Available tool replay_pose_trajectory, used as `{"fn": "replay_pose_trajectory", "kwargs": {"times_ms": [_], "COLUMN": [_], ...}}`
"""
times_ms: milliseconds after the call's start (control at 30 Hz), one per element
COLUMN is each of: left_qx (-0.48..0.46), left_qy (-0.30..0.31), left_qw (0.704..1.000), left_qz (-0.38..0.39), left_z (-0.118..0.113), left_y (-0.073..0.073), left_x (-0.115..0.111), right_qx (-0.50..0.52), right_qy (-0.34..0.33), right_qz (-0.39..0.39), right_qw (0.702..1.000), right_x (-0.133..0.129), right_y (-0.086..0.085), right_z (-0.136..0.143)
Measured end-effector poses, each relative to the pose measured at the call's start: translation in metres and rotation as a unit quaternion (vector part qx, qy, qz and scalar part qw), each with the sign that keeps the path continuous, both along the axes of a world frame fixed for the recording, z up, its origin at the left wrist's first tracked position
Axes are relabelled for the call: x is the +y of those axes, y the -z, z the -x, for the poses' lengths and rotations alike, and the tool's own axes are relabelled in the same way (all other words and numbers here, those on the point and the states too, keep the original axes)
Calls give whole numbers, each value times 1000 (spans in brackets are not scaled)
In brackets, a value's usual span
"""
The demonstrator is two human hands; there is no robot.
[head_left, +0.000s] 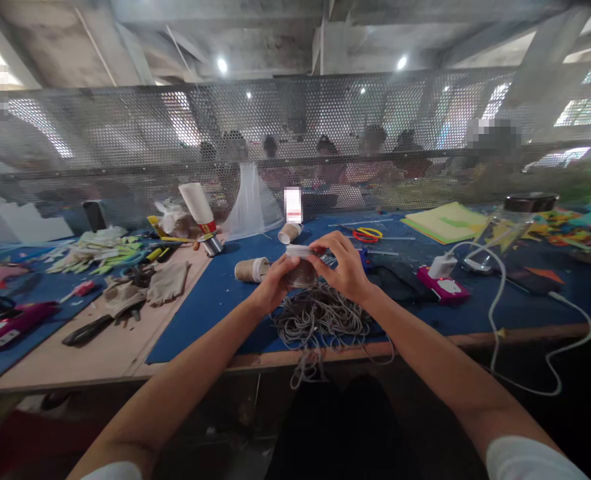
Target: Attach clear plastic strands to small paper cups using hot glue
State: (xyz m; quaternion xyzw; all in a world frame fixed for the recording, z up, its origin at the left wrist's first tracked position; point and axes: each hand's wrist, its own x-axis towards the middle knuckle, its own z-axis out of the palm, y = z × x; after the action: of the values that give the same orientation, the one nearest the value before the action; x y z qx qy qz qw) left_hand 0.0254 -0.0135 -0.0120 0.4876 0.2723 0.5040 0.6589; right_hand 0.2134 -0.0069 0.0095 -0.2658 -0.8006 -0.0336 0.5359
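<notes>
Between my two hands is a cup (301, 272) with a pale rim and a brownish, cord-like lower part. My left hand (277, 280) is wrapped round its left side. The fingers of my right hand (342, 265) are bent against the rim and right side. Beneath the cup lies a loose heap of grey cord (320, 317), with strands hanging over the table's front edge. A cord-wrapped cup (251, 270) lies on its side left of my hands, and another wrapped cup (290, 233) lies behind them.
Stacked paper cups (196, 203) lean at the back left. Cloth gloves (169, 283) and green strips are further left. On the right are yellow-handled scissors (367, 234), coloured sheets (445, 223), a purple power box (443, 285) with a white cable, and a clear jar (495, 233).
</notes>
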Motion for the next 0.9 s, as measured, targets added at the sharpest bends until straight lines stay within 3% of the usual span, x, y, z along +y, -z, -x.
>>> {"fn": "replay_pose_trajectory", "kwargs": {"times_ms": [200, 433, 600, 900], "left_qx": [4, 4, 3, 77], "left_qy": [-26, -43, -60, -154], "left_qw": [999, 997, 994, 967], "left_qz": [-35, -68, -87, -189], "left_z": [-1, 0, -1, 2], "left_y": [1, 1, -1, 3], "left_x": [2, 3, 3, 10], "right_qx": [-12, 47, 30, 18], "right_qy": [15, -16, -37, -47], "right_qz": [-39, 5, 4, 35], "right_qw": [999, 999, 999, 998], "right_x": [7, 4, 1, -2], "right_y": [5, 4, 2, 1], "right_z": [1, 3, 1, 0]}}
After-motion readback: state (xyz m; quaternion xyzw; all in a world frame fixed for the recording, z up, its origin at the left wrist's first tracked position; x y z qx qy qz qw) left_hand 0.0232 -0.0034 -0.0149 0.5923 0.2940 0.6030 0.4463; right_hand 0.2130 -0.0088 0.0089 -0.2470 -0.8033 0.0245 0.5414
